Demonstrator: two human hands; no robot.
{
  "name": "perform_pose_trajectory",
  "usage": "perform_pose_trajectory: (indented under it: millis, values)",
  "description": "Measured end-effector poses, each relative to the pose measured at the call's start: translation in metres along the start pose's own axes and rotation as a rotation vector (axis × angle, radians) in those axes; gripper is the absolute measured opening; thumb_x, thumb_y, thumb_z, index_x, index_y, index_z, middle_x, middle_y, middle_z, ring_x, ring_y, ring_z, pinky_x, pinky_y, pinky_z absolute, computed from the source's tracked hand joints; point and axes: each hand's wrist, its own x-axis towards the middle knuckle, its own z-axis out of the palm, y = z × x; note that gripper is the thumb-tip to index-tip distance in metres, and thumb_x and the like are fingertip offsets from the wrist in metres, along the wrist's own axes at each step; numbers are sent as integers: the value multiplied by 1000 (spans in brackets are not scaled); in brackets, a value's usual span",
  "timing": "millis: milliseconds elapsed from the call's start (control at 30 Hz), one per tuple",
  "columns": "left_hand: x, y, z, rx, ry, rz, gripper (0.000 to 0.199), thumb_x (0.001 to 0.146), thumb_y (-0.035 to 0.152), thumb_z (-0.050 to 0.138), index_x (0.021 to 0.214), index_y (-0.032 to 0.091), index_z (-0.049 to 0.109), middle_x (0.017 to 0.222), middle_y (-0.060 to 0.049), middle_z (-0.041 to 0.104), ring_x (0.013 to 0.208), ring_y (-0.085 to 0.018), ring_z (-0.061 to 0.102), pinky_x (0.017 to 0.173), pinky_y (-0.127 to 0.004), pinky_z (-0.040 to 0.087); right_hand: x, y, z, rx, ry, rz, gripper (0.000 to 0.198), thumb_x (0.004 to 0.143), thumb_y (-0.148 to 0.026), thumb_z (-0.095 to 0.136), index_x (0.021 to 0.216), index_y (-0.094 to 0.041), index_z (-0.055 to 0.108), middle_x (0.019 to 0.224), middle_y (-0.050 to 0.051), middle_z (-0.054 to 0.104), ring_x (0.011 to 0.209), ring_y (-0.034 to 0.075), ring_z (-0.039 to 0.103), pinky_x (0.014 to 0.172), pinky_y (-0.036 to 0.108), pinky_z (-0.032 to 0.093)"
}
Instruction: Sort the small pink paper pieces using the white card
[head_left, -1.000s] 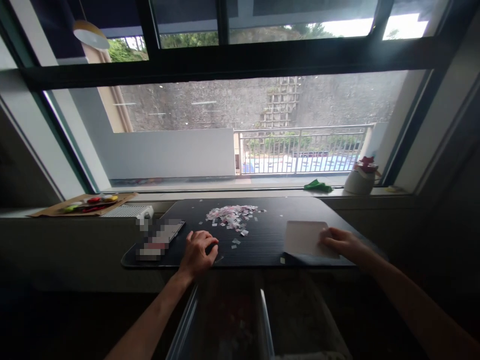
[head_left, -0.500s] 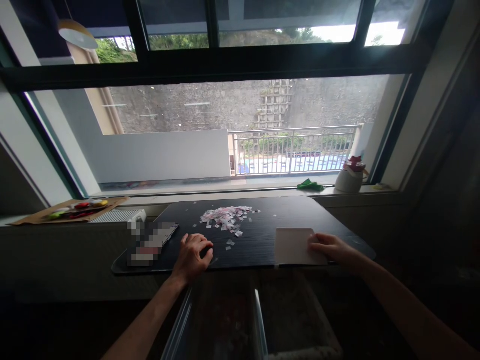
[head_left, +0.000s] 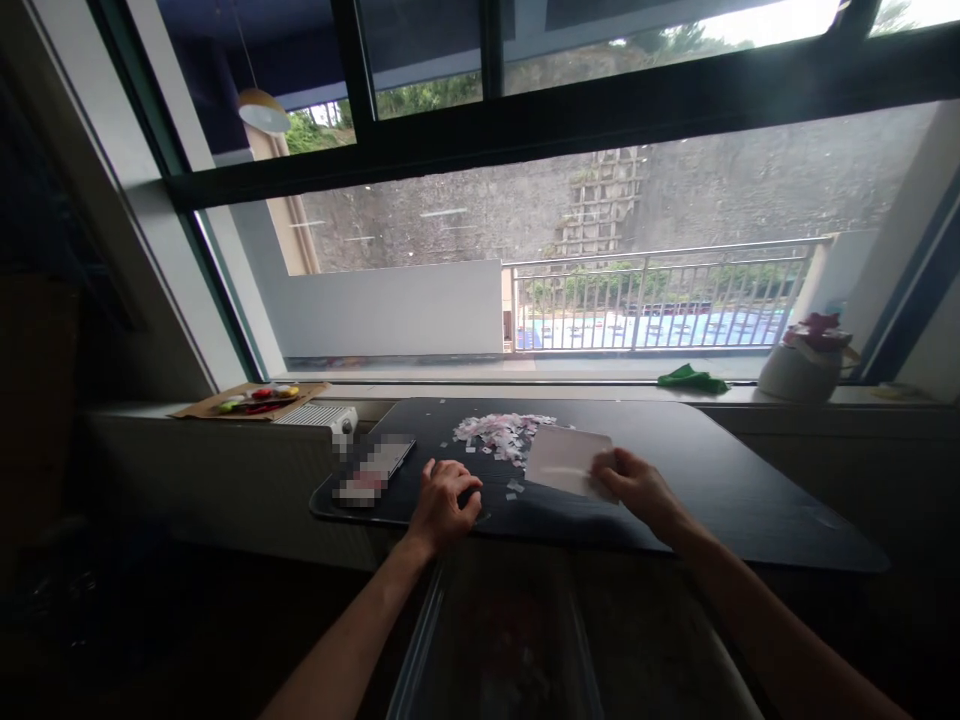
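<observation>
My right hand [head_left: 630, 485], slightly blurred, is closed on the right edge of a white card [head_left: 566, 460], thumb against fingers. The card is tilted above the black tabletop, its left side close to a pile of small white and pinkish paper scraps [head_left: 499, 432] and covering part of it. A few loose scraps [head_left: 514, 488] lie nearer the front edge. My left hand [head_left: 448, 500] rests near that edge, left of the loose scraps. Its fingers are loosely curled, with a gap between thumb and forefinger and nothing visible in it.
A flat, blurred-out phone-like item [head_left: 379, 470] lies at the left of the black table [head_left: 675, 510]. Below its front edge is a clear-sided container [head_left: 510, 630]. Along the windowsill are a green cloth [head_left: 691, 378], a pale jug [head_left: 802, 365] and a brown board with coloured items [head_left: 251, 400].
My right hand has carried the card leftward and up over the tabletop, closer to the scrap pile. The camera view has turned right and tilted; my left hand keeps its place on the table.
</observation>
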Motion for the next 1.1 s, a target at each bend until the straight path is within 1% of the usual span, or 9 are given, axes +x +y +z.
perform_pose_trajectory:
  millis: [67, 133, 300, 333, 433, 500, 667, 800, 1100]
  values:
    - [0, 1, 0, -13, -2, -7, 15, 74, 22, 53, 81, 22, 66, 88, -2, 63, 99, -22, 54, 105, -53, 22, 6, 6, 13, 23, -12, -36, 21, 59, -32, 69, 72, -19, 61, 66, 1, 66, 61, 16, 62, 56, 27, 50]
    - [0, 1, -1, -25, -1, -17, 15, 73, 22, 54, 80, 22, 67, 87, -2, 63, 99, -22, 54, 105, -53, 22, 9, 12, 18, 16, -21, -54, 21, 59, -33, 69, 71, -19, 60, 64, -1, 64, 59, 15, 61, 56, 26, 49]
    - [1, 4, -2, -45, -10, -35, 15, 73, 22, 54, 79, 22, 67, 87, -2, 63, 98, -21, 54, 105, -53, 21, 7, 16, 11, 13, -172, -1, 20, 58, -30, 68, 71, -17, 62, 65, -1, 66, 58, 13, 59, 53, 24, 47]
    - [1, 5, -2, -45, -13, -39, 15, 74, 22, 53, 79, 22, 67, 87, -2, 63, 97, -21, 54, 105, -52, 21, 6, 15, 8, 21, -169, 4, 20, 58, -30, 68, 72, -17, 63, 66, 0, 67, 58, 13, 60, 54, 24, 47]
    - [2, 5, -2, -38, -17, -46, 15, 74, 23, 53, 78, 22, 67, 86, -2, 63, 97, -20, 54, 105, -52, 21, 4, 13, 2, -10, -78, 35, 18, 58, -26, 66, 73, -17, 64, 65, 0, 67, 57, 13, 60, 53, 23, 46]
    - [2, 5, -2, -35, -20, -48, 15, 74, 23, 53, 78, 23, 67, 86, -2, 63, 97, -20, 54, 105, -51, 21, 3, 13, -1, -51, -65, 77, 16, 57, -25, 65, 71, -17, 64, 63, 0, 67, 56, 14, 60, 52, 24, 47]
    - [2, 4, -2, -33, -19, -48, 15, 74, 23, 53, 78, 23, 67, 87, -2, 64, 97, -21, 54, 105, -52, 22, -2, 9, 2, -104, -144, 150, 13, 56, -23, 66, 68, -17, 65, 61, 0, 67, 56, 15, 60, 52, 24, 47]
    - [2, 4, -2, -31, -17, -48, 15, 73, 23, 53, 78, 23, 67, 87, -2, 64, 97, -20, 55, 106, -51, 21, -8, 3, 9, -122, -144, 179, 10, 56, -21, 66, 64, -16, 64, 57, -1, 65, 54, 14, 59, 51, 25, 47]
    - [2, 5, -1, -48, -27, -64, 15, 73, 23, 53, 78, 22, 68, 86, -3, 64, 99, -21, 54, 107, -53, 19, -17, -9, 10, -29, -240, 270, 16, 57, -19, 68, 72, -15, 68, 67, 2, 70, 59, 15, 63, 54, 25, 49]
